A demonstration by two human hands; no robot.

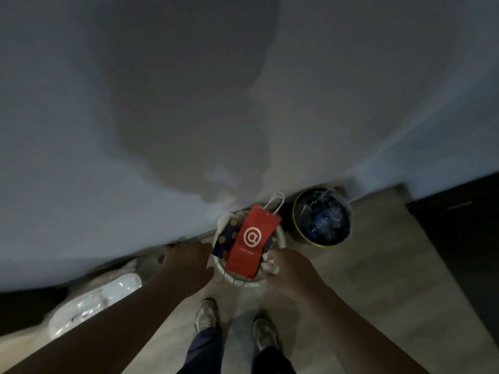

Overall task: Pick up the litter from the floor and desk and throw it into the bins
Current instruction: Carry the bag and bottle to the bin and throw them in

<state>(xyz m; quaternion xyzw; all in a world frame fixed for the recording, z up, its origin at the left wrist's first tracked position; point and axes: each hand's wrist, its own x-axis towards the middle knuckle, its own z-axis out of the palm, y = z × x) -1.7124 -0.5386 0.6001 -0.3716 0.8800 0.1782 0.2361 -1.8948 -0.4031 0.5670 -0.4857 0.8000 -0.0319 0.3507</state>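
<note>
Against the wall, our white bin brims: much seems done. Our left hand and right hand flank it, grip unclear.

The person is wearing dark blue jeans and pale grey trainers; the forearms are showing bare right down to the left hand and right hand.
</note>
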